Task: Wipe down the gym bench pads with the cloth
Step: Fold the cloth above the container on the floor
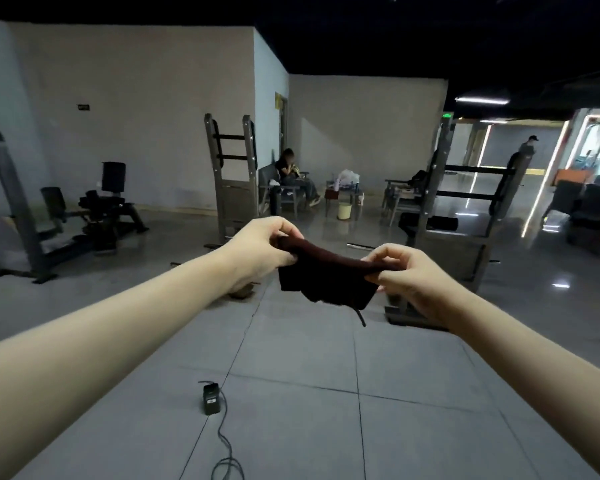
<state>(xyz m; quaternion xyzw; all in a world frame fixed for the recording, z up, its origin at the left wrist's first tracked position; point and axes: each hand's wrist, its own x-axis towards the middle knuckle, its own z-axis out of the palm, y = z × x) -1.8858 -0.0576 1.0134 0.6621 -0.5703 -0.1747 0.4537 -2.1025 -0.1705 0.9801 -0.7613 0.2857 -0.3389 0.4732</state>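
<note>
A dark reddish-brown cloth (pixel 326 275) hangs stretched between both hands at mid-frame, folded over, with a loose thread dangling below. My left hand (pixel 260 252) pinches its left top corner. My right hand (pixel 407 275) pinches its right top edge. A black padded bench (pixel 428 225) sits inside the grey rack on the right, beyond the cloth. At the far left stands a machine with black pads (pixel 113 176).
A small black device with a trailing cable (pixel 210 400) lies on the grey tiled floor near my feet. A grey upright rack (pixel 232 174) stands ahead. A person sits on a chair (pixel 293 178) by the wall; another person stands far right (pixel 529 145).
</note>
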